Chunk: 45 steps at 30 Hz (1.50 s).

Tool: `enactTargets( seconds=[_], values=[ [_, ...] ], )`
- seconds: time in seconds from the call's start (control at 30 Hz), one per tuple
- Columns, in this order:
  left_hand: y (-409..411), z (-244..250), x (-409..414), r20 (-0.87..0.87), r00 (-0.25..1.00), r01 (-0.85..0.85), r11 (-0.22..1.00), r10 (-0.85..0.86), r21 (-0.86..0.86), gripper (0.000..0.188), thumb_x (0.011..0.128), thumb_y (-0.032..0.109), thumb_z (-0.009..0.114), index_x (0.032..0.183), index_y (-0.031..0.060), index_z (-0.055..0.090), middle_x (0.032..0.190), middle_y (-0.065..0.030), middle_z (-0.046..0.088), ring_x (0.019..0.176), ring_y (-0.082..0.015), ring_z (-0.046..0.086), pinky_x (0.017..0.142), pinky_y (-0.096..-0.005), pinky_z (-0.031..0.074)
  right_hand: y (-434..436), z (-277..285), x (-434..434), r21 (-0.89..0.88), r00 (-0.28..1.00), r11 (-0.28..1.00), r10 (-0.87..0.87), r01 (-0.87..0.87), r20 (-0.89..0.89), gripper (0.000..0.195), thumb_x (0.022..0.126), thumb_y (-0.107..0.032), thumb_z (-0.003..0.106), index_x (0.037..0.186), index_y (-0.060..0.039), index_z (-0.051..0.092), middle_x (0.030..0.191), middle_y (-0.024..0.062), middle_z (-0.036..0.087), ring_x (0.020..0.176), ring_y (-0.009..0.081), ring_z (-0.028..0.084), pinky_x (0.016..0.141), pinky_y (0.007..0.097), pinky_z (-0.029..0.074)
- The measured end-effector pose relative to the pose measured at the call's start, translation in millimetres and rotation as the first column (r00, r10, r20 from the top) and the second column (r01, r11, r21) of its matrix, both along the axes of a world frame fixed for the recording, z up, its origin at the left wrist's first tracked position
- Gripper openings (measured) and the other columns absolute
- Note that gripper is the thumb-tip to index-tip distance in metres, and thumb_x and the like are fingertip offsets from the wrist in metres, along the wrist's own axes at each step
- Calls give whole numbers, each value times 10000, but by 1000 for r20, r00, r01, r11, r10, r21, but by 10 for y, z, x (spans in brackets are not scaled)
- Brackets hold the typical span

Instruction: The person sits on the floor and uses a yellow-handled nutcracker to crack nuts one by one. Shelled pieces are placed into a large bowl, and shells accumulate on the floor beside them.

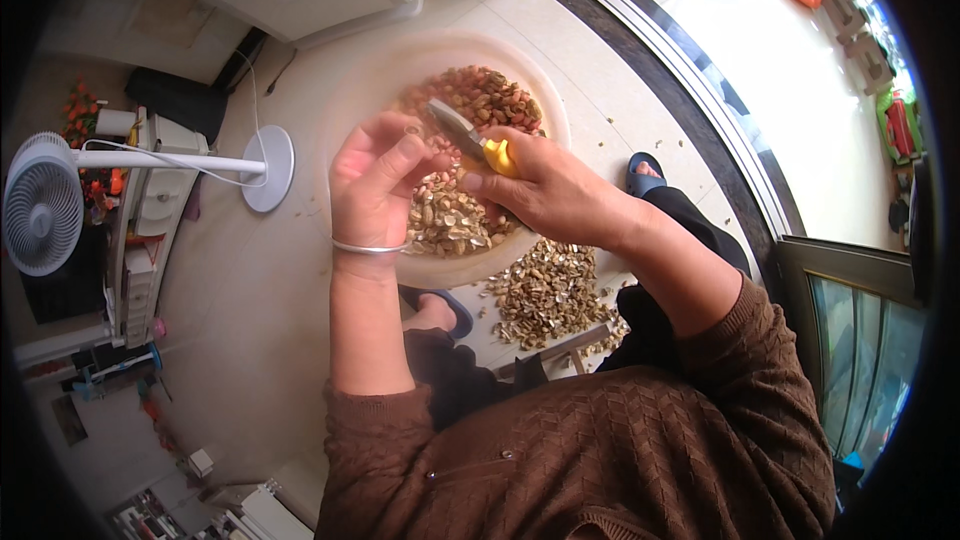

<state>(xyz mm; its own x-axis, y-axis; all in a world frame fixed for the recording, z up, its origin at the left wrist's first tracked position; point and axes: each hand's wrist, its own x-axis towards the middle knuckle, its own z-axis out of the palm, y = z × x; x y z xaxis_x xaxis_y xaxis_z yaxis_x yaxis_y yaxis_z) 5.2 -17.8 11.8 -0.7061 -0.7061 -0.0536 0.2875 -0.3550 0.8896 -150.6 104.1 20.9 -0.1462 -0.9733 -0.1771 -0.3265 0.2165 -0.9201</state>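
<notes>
My right hand (547, 184) is closed around the yellow handle of metal pliers (457, 122), whose jaws point up and left. My left hand (382, 169), with a silver bangle at the wrist, pinches a small brownish piece, perhaps a peanut (412, 131), between thumb and fingertips beside the jaws. Both hands are over a wide, pale round basin (555, 101). In the basin lie reddish shelled peanuts (517, 101) at the far side and unshelled peanuts or shells (450, 217) at the near side, partly hidden by my hands.
A heap of peanut shells (551, 292) lies on the floor by my feet, next to a wooden stool part (574, 345). A white standing fan (270, 169) is at the left. At the right runs a sliding door track (675, 75), and a glass-paned door (855, 330) stands nearby.
</notes>
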Motion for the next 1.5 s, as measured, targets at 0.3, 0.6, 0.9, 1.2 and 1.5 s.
enactTargets(
  seconds=[0.3, 0.6, 0.9, 1.2, 1.5],
  values=[
    [5, -58, -5, 62, 996, -60, 991, 68, -123, 253, 854, 53, 679, 1085, 11, 586, 987, -58, 628, 847, -163, 647, 804, -295, 566, 25, -117, -7, -152, 863, 988, -57, -24, -502, 319, 887, -173, 602, 1162, -44, 505, 955, 188, 604, 902, 348, 617, 757, 433, 508],
    [7, -26, -4, 61, 997, -40, 998, 43, -47, 260, 845, 63, 693, 1077, 23, 582, 947, -55, 633, 851, -186, 655, 836, -331, 558, 12, -154, -2, -142, 817, 989, -60, -28, -574, 335, 868, -137, 616, 1166, -50, 488, 909, 154, 600, 842, 358, 617, 743, 439, 511],
    [-27, -73, 20, 76, 997, 27, 1000, -26, -9, 234, 847, 56, 689, 1049, 21, 577, 937, -70, 641, 837, -165, 655, 799, -313, 572, 24, -125, -17, -182, 800, 983, -94, -19, -593, 321, 853, -111, 615, 1146, -44, 502, 908, 152, 613, 872, 346, 619, 766, 430, 508],
    [92, -15, -67, 82, 991, -95, 987, 106, -127, 214, 878, 105, 666, 1051, 16, 577, 901, -75, 642, 815, -150, 649, 765, -311, 579, 6, -125, 42, -135, 769, 991, -92, 7, -633, 247, 862, -83, 578, 1092, -18, 520, 889, 156, 624, 865, 329, 626, 743, 420, 509],
    [-17, -32, 64, 48, 995, -83, 997, 83, 6, 231, 850, 160, 705, 1013, 16, 626, 873, -53, 637, 742, -148, 630, 717, -274, 567, 9, -188, 92, -182, 867, 983, -87, -4, -491, 256, 871, -94, 568, 1119, -51, 519, 812, 180, 635, 824, 347, 628, 720, 428, 502]
  ],
)
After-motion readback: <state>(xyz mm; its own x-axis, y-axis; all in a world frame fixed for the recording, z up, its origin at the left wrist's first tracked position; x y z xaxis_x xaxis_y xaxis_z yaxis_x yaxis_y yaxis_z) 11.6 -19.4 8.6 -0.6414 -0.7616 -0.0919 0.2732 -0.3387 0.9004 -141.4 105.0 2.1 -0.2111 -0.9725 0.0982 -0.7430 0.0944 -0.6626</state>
